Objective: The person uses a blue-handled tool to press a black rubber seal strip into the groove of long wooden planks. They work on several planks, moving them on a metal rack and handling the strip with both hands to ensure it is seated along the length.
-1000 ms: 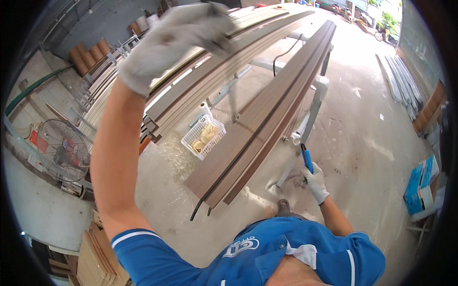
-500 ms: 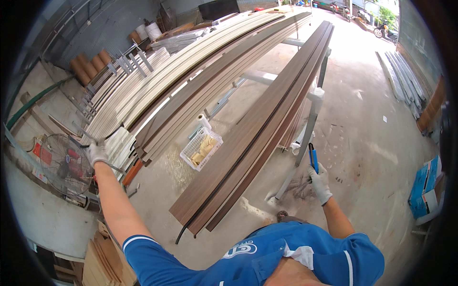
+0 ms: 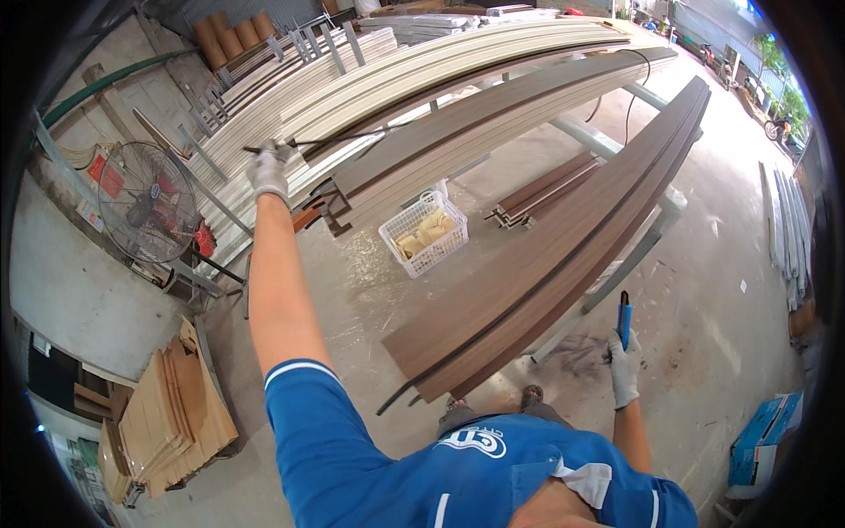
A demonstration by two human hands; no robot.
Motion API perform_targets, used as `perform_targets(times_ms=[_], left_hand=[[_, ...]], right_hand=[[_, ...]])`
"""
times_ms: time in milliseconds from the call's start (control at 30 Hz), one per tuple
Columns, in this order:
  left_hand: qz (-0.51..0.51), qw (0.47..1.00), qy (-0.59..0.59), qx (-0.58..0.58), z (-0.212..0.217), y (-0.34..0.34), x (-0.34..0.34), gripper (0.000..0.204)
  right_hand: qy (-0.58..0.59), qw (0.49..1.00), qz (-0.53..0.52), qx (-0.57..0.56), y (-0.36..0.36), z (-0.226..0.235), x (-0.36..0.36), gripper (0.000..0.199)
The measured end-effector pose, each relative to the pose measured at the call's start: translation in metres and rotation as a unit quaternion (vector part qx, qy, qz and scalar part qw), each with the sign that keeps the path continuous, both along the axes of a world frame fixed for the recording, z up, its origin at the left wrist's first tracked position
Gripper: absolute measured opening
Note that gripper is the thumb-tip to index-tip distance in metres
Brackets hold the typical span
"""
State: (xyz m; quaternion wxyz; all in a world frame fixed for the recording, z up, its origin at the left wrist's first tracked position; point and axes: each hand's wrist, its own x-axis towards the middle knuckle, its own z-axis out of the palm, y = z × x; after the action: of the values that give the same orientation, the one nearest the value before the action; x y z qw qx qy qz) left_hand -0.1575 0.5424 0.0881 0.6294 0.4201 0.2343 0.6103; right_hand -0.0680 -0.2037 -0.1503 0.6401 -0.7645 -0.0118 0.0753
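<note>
My left hand (image 3: 268,172), in a light work glove, is stretched far out to the left and closed on a thin black rubber strip (image 3: 339,139). From that hand the strip runs off to the right over the stacked profiles, and a short end sticks out on its left. My right hand (image 3: 626,374), gloved as well, grips a blue utility knife (image 3: 625,327) upright, low on the right. Between my hands lie long brown wood-grain profiles (image 3: 475,330) on a stand. Another black strip (image 3: 393,399) lies along their groove, its end hanging past the near edge.
A white plastic basket (image 3: 385,231) of yellowish pieces stands on the floor beside short brown profiles (image 3: 550,189). Stacked cream profiles (image 3: 352,88) fill the back left. A standing fan (image 3: 148,202), cardboard sheets (image 3: 167,414) and a blue box (image 3: 761,436) sit around the sides.
The view has swung, so the scene sits further right. My left hand has risen, and the black strip now stretches long and taut from it. The knife remains in my right hand.
</note>
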Motion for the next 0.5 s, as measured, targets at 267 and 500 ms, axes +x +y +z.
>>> perform_targets(times_ms=[267, 500], left_hand=[[0.116, 0.992, 0.022, -0.042, -0.112, 0.111, -0.055, 0.036], [-0.2, 0.929, 0.046, -0.307, -0.234, 0.046, -0.034, 0.028]], right_hand=[[0.008, 0.998, -0.056, -0.019, 0.047, 0.004, -0.079, 0.017], [0.02, 0.997, -0.047, -0.053, 0.074, 0.011, -0.115, 0.018]])
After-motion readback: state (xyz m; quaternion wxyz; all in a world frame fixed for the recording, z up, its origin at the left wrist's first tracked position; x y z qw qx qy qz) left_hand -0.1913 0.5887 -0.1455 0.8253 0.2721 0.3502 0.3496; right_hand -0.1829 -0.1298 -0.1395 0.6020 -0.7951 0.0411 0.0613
